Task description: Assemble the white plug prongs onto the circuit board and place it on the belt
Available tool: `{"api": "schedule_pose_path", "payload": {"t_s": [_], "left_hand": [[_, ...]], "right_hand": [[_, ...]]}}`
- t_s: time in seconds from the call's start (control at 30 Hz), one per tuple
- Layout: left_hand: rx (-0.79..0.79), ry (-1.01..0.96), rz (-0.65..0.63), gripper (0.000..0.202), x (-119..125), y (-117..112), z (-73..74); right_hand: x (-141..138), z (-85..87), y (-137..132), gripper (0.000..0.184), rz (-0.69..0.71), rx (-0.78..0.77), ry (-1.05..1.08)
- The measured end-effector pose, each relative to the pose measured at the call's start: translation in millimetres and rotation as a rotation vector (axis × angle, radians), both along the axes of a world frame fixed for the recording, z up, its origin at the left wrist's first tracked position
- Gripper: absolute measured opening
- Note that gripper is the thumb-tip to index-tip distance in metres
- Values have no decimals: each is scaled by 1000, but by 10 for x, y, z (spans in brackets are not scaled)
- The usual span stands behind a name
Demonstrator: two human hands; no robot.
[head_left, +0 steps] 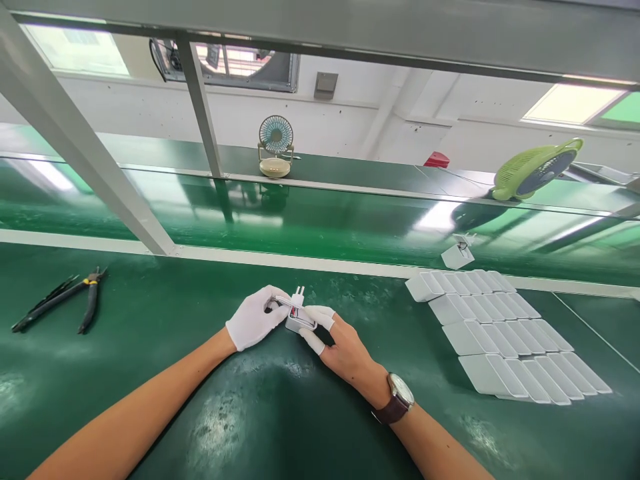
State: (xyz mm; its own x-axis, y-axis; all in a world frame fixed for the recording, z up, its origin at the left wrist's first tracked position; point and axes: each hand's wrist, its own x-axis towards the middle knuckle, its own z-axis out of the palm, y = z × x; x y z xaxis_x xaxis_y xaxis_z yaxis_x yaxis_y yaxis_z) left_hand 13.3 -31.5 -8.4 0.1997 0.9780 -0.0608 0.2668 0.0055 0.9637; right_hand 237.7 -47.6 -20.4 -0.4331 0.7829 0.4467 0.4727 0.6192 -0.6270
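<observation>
My left hand, in a white glove, is closed on one end of a small white plug adapter with metal prongs pointing up. My right hand, bare but with white finger cots on two fingers and a wristwatch on the wrist, pinches the other end of the same adapter. Both hands hold it just above the green bench top, near the middle of the view.
Rows of white plastic housings lie stacked to the right. A single white adapter sits on the conveyor belt behind them. Black pliers rest at the left. Two small fans stand on the far shelf.
</observation>
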Motion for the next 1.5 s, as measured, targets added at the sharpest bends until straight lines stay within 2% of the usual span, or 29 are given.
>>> {"api": "schedule_pose_path", "payload": {"t_s": [0.03, 0.1, 0.2, 0.27, 0.33, 0.47, 0.6, 0.83, 0.93, 1.07, 1.13, 1.2, 1.33, 1.4, 1.5], "left_hand": [[7, 19, 19, 23, 12, -7, 18], [41, 64, 33, 30, 38, -33, 57], [163, 145, -23, 54, 78, -93, 88], [255, 176, -62, 58, 100, -128, 74], [288, 159, -63, 51, 114, -148, 41], [219, 89, -15, 47, 122, -146, 3], [179, 68, -55, 42, 121, -137, 23], [178, 51, -47, 49, 120, -139, -61], [184, 67, -53, 46, 119, -140, -50], [224, 195, -52, 43, 131, -161, 23], [222, 251, -44, 48, 139, -170, 27], [208, 272, -30, 52, 142, -159, -15], [272, 338, 23, 32, 131, -90, -146], [282, 383, 16, 24, 121, -67, -159], [203, 398, -29, 27, 114, -71, -90]], "right_hand": [[-10, -1, 16, 36, -29, -80, 91], [-25, 7, 55, 39, -76, -334, 306], [-28, 58, 104, 42, -70, -755, 554], [-27, 108, 115, 44, -36, -907, 623], [-33, 156, 106, 45, -17, -963, 643], [-62, 212, 67, 46, 7, -1016, 561], [-77, 221, 50, 51, 5, -1019, 537], [-77, 227, 48, 55, 0, -1022, 503], [-76, 216, 55, 52, -1, -1019, 501], [-77, 162, 58, 45, -16, -938, 545], [-78, 130, 53, 40, -68, -777, 587], [-71, 101, 47, 36, -95, -553, 559], [-20, 65, 35, 28, 29, -162, 297], [13, 55, 29, 31, 85, -21, 225], [54, 45, 30, 35, 43, 111, 158]]}}
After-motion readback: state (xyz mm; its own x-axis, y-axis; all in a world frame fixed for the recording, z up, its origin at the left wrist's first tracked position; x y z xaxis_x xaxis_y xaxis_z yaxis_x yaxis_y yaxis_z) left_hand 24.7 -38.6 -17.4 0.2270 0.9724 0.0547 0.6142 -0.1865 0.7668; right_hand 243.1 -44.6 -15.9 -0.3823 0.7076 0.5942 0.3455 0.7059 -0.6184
